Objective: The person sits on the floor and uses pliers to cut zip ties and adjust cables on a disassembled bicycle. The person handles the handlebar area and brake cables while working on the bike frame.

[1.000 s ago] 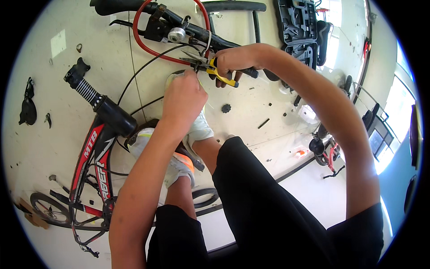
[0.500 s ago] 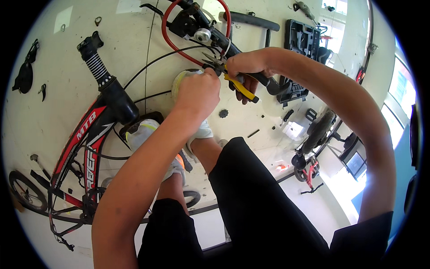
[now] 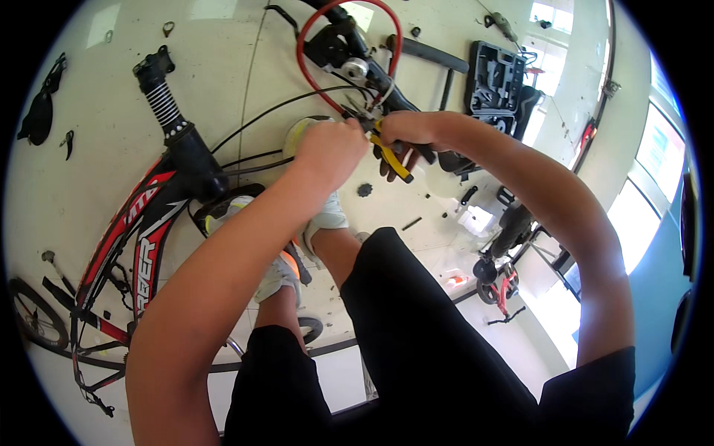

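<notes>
My right hand (image 3: 407,132) is wrapped round needle-nose pliers with yellow and black handles (image 3: 394,163). The pliers' jaws point left, to just above my left fingers. Closed in a pinch, my left hand (image 3: 332,151) grips the end of a looped red cable (image 3: 300,53) close to the jaws; the fingertips hide the exact spot. Behind both hands lies a black handlebar (image 3: 378,74), with a round silver part (image 3: 356,69) and a brake lever (image 3: 282,18) on it. A black cable (image 3: 260,115) runs from there toward the bike frame.
A red and black bike frame (image 3: 141,215) with a spring fork stem (image 3: 161,104) lies at left. An opened tool case (image 3: 494,78) is at upper right, by a black bar (image 3: 428,54). Small loose parts dot the floor, including a black knob (image 3: 364,190). My shoes are below my hands.
The view has shifted slightly. The pliers' handles have swung a little downward and left in my right hand. My left hand stays pinched at the red cable.
</notes>
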`<state>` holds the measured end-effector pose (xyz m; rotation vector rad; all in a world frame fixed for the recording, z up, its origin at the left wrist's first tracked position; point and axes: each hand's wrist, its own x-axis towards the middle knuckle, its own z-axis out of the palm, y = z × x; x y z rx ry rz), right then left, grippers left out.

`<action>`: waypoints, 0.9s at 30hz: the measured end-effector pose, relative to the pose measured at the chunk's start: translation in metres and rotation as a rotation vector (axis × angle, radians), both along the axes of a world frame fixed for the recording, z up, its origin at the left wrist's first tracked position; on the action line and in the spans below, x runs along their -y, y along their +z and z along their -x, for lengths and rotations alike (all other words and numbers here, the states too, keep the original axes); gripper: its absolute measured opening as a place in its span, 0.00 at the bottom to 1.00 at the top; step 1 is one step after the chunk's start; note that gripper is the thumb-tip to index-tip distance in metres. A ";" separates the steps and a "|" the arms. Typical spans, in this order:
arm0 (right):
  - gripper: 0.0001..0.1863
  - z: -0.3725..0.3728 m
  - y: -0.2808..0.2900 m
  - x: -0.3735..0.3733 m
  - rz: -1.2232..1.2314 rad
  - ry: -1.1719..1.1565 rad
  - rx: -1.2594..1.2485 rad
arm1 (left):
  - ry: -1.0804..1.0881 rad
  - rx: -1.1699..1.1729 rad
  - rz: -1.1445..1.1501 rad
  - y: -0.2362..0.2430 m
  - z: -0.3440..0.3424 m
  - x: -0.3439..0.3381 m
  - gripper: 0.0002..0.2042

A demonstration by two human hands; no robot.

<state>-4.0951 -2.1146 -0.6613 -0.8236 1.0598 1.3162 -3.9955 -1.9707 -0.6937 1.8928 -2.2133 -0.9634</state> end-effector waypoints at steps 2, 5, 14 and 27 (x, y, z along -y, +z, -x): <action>0.20 0.000 -0.001 0.013 -0.133 -0.042 -0.089 | -0.124 0.033 0.007 0.002 0.003 0.004 0.04; 0.30 -0.024 -0.012 0.036 -0.365 0.079 -0.255 | -0.151 0.074 -0.013 0.007 -0.002 0.007 0.04; 0.32 -0.048 -0.018 0.039 -0.380 0.202 -0.370 | -0.305 0.147 -0.029 0.013 -0.006 0.014 0.05; 0.19 -0.033 0.002 0.006 -0.051 0.237 -0.182 | -0.273 0.096 -0.012 -0.003 -0.002 0.004 0.05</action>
